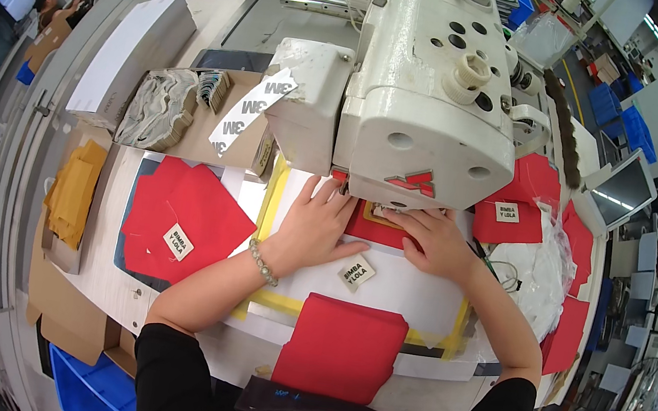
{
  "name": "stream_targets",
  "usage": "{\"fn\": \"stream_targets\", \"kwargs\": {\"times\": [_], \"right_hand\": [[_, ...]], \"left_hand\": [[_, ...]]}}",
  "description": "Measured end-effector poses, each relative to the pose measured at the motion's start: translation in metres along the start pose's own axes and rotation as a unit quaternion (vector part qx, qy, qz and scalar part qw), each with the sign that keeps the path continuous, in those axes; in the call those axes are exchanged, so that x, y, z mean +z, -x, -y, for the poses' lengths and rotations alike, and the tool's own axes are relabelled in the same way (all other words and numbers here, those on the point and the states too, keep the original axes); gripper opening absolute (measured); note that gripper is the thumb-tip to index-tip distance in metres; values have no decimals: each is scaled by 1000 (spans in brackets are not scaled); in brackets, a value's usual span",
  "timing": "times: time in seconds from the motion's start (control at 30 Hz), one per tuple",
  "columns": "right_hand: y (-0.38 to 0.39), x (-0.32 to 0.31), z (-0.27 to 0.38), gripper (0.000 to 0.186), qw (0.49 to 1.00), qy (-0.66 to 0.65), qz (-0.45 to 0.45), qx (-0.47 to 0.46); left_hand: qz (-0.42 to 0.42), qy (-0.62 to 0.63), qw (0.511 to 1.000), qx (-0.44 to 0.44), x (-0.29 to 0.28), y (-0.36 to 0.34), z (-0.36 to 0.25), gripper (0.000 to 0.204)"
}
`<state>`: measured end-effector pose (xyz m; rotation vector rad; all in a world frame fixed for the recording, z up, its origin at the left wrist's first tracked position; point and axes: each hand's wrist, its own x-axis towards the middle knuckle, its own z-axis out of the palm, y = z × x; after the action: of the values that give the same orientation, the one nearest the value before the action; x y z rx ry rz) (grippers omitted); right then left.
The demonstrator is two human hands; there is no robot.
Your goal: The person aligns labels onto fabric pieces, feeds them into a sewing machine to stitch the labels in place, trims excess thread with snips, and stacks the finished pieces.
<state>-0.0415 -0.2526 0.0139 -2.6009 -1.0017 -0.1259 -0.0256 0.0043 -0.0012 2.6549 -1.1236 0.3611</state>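
My left hand (318, 225) lies with fingers spread on the white work sheet (292, 200), at the left edge of a red fabric piece (376, 231) under the sewing machine (424, 126). My right hand (425, 238) rests on that piece with fingers extended beside a small yellow frame (371, 216) near the needle area, which is partly hidden. A small cream label (357, 273) lies just below my left hand. A folded red fabric (341, 346) lies at the front edge, and a red stack with another label (176, 213) sits to the left.
A yellow stack (76, 191), a long white box (132, 52) and an open carton (240, 92) stand at the left. Red pieces (564, 331) and crumpled plastic (540, 260) crowd the right, near a tilted screen (617, 187). A blue bin (84, 390) is below left. A person (50, 6) works far left.
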Motion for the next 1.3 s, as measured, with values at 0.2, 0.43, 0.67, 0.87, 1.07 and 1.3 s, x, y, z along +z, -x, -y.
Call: {"fn": "stream_targets", "kwargs": {"times": [0.2, 0.43, 0.67, 0.87, 1.07, 1.3], "right_hand": [[0, 1, -1, 50, 999, 29, -20, -28], [1, 2, -3, 49, 1000, 0, -5, -13], [-1, 5, -6, 44, 999, -12, -21, -30], [3, 4, -4, 43, 999, 29, -24, -38], [5, 11, -8, 45, 999, 14, -24, -41], [-4, 11, -19, 47, 999, 26, -29, -37]], "left_hand": [[-4, -4, 1000, -5, 0, 0, 0, 79], [-6, 4, 1000, -3, -1, -4, -2, 77], [0, -4, 1000, 1, -3, -5, -3, 76], [15, -10, 1000, 11, -6, -6, -6, 78], [34, -13, 999, 1, -2, -7, -4, 78], [73, -7, 997, -21, -9, -20, 5, 75]]}}
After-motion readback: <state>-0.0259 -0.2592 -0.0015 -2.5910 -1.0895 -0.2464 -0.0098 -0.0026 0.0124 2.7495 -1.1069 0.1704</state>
